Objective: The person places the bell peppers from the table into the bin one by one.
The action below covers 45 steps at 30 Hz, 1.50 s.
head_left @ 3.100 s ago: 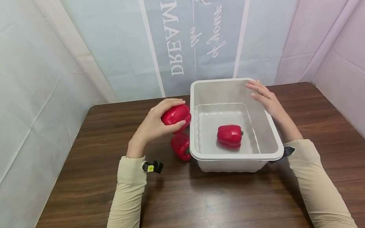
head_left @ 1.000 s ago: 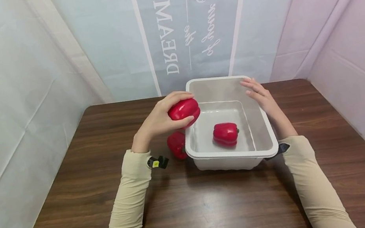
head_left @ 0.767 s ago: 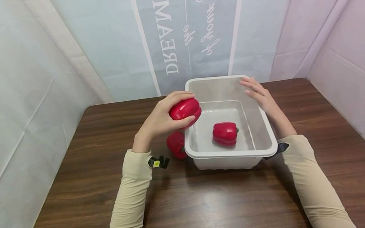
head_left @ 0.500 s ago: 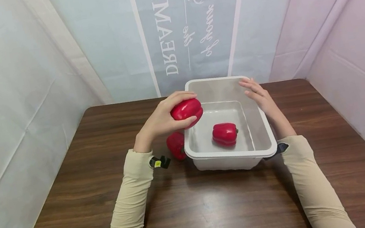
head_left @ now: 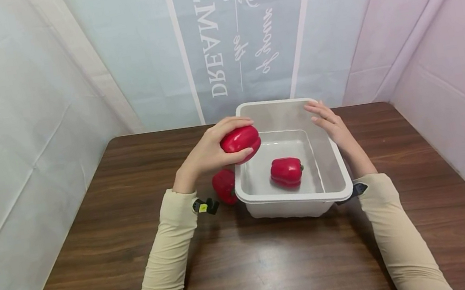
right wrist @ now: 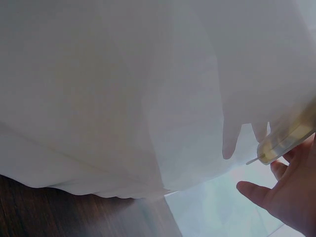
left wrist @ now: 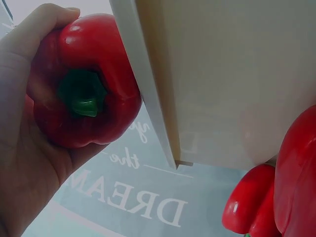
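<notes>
My left hand [head_left: 208, 153] grips a red bell pepper [head_left: 241, 143] at the left rim of a white plastic tub [head_left: 289, 199]. In the left wrist view the held bell pepper [left wrist: 89, 79] shows its green stem and is close against the rim. Inside the tub a second bell pepper [head_left: 286, 172] lies on its side. Another bell pepper [head_left: 224, 186] lies on the table by the tub's left wall, partly hidden by it. Draped over the right rim is my right hand [head_left: 335, 124], its fingers fairly straight. Its outline shows through the tub wall [right wrist: 123, 98].
Two bell peppers outside the tub appear in the left wrist view, a nearer one [left wrist: 300, 173] overlapping a farther one [left wrist: 251, 200]. The brown wooden table [head_left: 253, 273] carries everything. A printed curtain [head_left: 157, 75] hangs behind its far edge.
The held bell pepper has moved right in my left hand, from beside the tub to its left rim. My right hand stays at the right rim. The pepper inside stays put.
</notes>
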Motion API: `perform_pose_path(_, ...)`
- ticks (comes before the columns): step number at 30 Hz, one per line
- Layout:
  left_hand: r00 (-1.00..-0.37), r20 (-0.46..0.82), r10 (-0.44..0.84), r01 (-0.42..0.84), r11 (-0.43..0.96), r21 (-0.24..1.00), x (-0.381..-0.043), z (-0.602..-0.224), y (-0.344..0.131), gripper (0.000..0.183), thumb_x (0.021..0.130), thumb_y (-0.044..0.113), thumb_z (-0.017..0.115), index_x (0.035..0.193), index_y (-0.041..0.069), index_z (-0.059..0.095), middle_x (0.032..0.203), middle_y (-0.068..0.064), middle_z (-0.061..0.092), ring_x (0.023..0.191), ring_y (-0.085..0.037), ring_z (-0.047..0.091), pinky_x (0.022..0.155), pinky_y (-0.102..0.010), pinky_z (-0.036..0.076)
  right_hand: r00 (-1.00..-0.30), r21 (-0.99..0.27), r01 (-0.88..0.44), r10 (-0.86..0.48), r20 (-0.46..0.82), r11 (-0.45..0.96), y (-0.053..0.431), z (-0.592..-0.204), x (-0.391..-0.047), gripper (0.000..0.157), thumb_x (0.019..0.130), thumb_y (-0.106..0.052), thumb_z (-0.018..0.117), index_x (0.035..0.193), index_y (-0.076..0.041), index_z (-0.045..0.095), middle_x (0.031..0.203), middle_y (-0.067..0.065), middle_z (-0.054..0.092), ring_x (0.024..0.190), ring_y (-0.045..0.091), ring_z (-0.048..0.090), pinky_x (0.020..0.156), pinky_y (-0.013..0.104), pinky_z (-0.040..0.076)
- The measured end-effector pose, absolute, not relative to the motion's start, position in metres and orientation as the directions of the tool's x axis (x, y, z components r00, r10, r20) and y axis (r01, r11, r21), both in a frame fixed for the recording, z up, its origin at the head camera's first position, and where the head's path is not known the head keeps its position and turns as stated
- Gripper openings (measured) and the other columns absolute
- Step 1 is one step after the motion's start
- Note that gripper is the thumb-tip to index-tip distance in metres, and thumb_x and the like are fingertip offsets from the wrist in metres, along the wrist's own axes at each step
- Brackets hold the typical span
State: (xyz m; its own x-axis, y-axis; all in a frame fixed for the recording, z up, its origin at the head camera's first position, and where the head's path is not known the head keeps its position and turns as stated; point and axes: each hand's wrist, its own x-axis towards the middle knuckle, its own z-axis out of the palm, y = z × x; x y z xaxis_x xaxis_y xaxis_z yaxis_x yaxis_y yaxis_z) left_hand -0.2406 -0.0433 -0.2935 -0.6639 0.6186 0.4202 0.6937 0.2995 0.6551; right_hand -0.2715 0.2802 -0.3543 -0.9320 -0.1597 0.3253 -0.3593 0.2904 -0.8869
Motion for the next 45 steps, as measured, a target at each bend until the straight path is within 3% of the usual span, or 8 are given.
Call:
perform_pose_path(15,-0.633,0.458,0.624,0.721,0.26,0.642,-0.24,-0.292,-0.039,0.05,0.078,0.011,0.072,0.125,0.009,0.055,0.122,-0.008,0.053,0.103,-0.017,0.053,0.08,-0.029,0.053,-0.932,-0.88,-0.362,-0.156,0.328,0.309,0.279,-0.352,-0.271,0.041,0.094,-0.007,0.044,0.13,0.013,0.04,0.147,0.025,0.025,0.143,0.03,-0.001,0.113,0.052,-0.004)
perform_pose_path(37,-0.654,0.411,0.635,0.671,0.236,0.703,-0.243,-0.291,-0.029,0.052,0.077,0.012,0.072,0.126,0.011,0.054,0.124,-0.005,0.052,0.105,-0.015,0.052,0.078,-0.028,0.054,-0.934,-0.886,-0.354,-0.164,0.318,0.3,0.281,-0.354,-0.274,0.042,0.094,-0.008,0.045,0.131,0.013,0.04,0.148,0.024,0.024,0.143,0.029,-0.002,0.113,0.051,-0.005)
perform_pose_path(45,-0.646,0.414,0.641,0.684,0.245,0.687,-0.266,-0.317,-0.024,0.058,0.075,0.018,0.075,0.128,0.017,0.053,0.128,0.003,0.05,0.108,-0.013,0.051,0.079,-0.027,0.053,-0.939,-0.892,-0.339,-0.162,0.303,0.3,0.288,-0.362,-0.283,0.043,0.095,-0.011,0.046,0.133,0.009,0.04,0.15,0.019,0.024,0.143,0.025,-0.002,0.113,0.051,-0.005)
